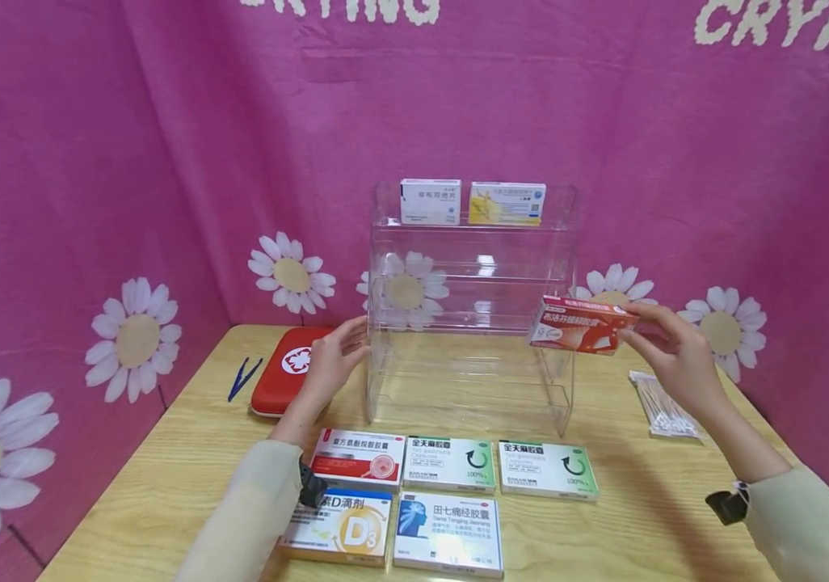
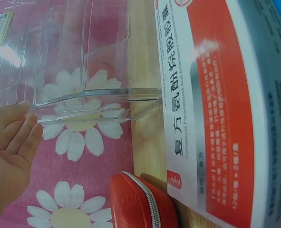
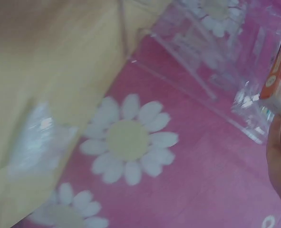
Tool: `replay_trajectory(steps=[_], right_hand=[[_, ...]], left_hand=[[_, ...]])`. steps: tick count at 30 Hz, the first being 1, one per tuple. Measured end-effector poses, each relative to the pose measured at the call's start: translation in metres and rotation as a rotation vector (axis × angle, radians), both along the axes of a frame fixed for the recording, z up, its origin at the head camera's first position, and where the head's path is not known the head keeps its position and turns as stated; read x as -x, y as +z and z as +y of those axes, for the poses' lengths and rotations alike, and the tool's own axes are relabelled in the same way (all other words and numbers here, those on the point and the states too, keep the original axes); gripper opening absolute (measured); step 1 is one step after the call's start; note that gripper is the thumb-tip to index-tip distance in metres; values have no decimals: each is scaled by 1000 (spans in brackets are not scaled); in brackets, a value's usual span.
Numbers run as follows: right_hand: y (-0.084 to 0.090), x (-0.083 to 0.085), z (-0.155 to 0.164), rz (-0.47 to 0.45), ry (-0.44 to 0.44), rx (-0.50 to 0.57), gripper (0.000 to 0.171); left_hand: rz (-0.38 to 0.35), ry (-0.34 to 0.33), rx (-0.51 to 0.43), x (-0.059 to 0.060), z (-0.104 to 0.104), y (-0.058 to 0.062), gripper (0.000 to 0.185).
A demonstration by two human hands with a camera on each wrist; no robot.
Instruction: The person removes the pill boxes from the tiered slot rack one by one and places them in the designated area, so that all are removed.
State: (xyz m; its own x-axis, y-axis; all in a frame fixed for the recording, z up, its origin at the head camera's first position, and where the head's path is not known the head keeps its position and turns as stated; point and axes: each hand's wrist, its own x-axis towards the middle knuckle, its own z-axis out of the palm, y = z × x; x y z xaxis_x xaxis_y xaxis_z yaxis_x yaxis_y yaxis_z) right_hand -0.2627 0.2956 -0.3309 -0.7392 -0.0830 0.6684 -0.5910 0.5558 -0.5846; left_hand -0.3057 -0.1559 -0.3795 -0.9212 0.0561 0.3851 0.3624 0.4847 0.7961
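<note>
Wooden table (image 1: 647, 517), pink daisy backdrop (image 1: 94, 162), clear acrylic shelf (image 1: 469, 323)

You're at a staged pharmacy-style setup: medicine boxes (image 1: 451, 463) on a wooden table (image 1: 647, 517), clear acrylic shelf (image 1: 469, 307), pink daisy backdrop (image 1: 131, 202).

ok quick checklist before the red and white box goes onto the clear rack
1. Box held: right hand grips the red and white box at one end: ok.
2. Rack steadied: left hand touches the clear rack on its left side, fingers straight: ok.
3. Free shelf: the middle and lower shelves look bare: ok.
4. Top shelf: already holds a white box and a yellow box; room beside them: cannot tell.
5. Box lined up: it sits at the rack's right front edge, tilted, not yet facing a shelf: not ok.
</note>
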Motion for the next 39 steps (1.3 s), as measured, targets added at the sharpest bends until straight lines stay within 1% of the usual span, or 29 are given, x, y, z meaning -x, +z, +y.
replay_trajectory(steps=[5,8,12,15,24,28,31,35,37,39], right_hand=[[-18,-16,24,-29,45,-56,40],[-29,-24,36,-48,61,-88,40],[-43,-34,51,-84,61,-145,39],[-52,-39,61,-109,57,-186,37],[-79,-47,89,-161,97,-245,36],[-90,-51,100,-227,133,-273,35],[-98,-53,107,-267,193,-287,34],[-108,-51,112,-278,274,-283,34],[-110,-51,114,-309,298,-274,33],[-110,-51,115,-363,319,-267,33]], left_hand=[[3,10,-5,0,-1,1,51],[24,6,-13,0,-1,0,51],[42,-2,-8,0,-2,-1,51],[34,6,0,0,-3,-1,51],[19,3,-3,1,-3,0,50],[19,1,-4,0,-2,0,50],[19,-2,-4,0,-2,-1,50],[10,-7,-6,-1,-1,-1,50],[6,-9,-7,-1,-1,-1,51],[4,-15,-7,-1,0,0,52]])
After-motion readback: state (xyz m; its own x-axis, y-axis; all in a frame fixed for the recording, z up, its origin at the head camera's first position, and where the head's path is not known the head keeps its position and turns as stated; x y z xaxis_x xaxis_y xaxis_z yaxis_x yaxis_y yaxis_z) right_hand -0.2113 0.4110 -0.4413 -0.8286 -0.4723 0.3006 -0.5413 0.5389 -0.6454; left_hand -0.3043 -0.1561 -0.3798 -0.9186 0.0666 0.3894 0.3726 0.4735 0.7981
